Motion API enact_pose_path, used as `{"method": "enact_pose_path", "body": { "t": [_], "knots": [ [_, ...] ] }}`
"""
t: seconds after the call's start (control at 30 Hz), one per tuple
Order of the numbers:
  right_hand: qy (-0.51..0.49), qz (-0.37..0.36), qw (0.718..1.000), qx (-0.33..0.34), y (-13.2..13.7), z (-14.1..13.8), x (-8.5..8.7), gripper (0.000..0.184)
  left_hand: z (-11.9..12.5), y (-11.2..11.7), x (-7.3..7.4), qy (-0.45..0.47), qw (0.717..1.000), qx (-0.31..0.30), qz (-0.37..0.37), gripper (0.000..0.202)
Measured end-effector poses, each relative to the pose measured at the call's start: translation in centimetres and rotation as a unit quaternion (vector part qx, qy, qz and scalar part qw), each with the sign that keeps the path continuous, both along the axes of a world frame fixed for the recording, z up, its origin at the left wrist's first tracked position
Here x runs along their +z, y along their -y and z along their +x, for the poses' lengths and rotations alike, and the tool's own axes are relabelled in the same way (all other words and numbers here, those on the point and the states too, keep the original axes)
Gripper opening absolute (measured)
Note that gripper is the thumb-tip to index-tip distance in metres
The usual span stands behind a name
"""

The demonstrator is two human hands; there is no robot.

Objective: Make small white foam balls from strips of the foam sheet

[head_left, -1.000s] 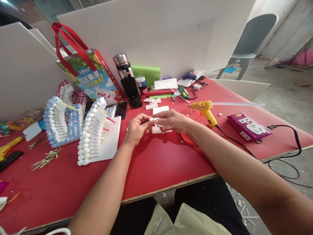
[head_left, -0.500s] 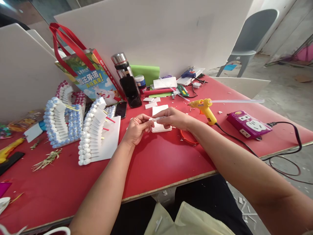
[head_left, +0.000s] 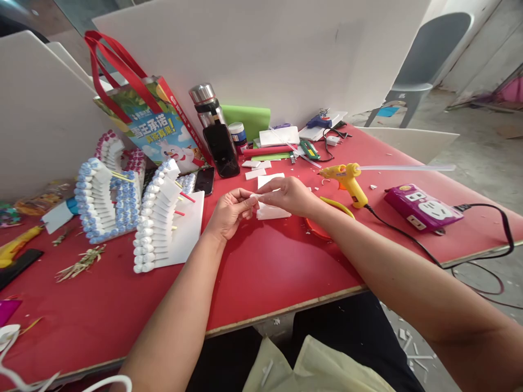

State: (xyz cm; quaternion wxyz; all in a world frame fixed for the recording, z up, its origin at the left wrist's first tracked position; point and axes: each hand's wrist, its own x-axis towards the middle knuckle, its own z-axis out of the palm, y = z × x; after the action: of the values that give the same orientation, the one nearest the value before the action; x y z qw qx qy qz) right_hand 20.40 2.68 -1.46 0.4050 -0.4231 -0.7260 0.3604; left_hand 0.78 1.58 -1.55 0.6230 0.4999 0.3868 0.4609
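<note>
My left hand point(head_left: 232, 213) pinches a small white piece point(head_left: 255, 197) between thumb and fingertips. From the other side, the closed fingertips of my right hand point(head_left: 289, 196) grip the same piece, and the fingers hide much of it. Whether it is paper, tissue or foam I cannot make out. Under my hands lie white sheets point(head_left: 273, 212) on the red table point(head_left: 261, 272). Just beyond them are a few flat white strips point(head_left: 256, 173). A tool with orange and yellow handles point(head_left: 321, 228) is partly covered by my right forearm.
To the right are a yellow glue gun point(head_left: 347, 182) with a clear stick and a purple power strip point(head_left: 423, 208) with trailing cords. At left stand white-and-blue swab-like structures point(head_left: 107, 204). Behind are a gift bag point(head_left: 163, 133), a thermos point(head_left: 204, 100) and a phone point(head_left: 220, 148).
My right fingers have shifted slightly on the white piece, and less of it shows between my hands. The whole view has moved a little; the tool's yellow handle now shows.
</note>
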Motion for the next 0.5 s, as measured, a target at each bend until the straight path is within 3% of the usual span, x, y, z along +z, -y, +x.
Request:
{"method": "enact_pose_path", "body": {
  "t": [0.13, 0.4, 0.5],
  "knots": [
    [0.046, 0.023, 0.999, 0.012, 0.08, 0.05, 0.13, 0.023, 0.13, 0.07, -0.01, -0.027, 1.000, -0.002, 0.012, 0.025],
    [-0.049, -0.144, 0.988, 0.014, 0.41, -0.13, 0.38, 0.041, 0.41, 0.17, 0.03, -0.011, 0.999, 0.007, 0.042, 0.026],
    [-0.048, -0.102, 0.993, -0.023, 0.71, -0.50, 0.55, 0.035, 0.83, 0.19, -0.15, -0.011, 0.998, 0.036, 0.053, 0.027]
  ]
}}
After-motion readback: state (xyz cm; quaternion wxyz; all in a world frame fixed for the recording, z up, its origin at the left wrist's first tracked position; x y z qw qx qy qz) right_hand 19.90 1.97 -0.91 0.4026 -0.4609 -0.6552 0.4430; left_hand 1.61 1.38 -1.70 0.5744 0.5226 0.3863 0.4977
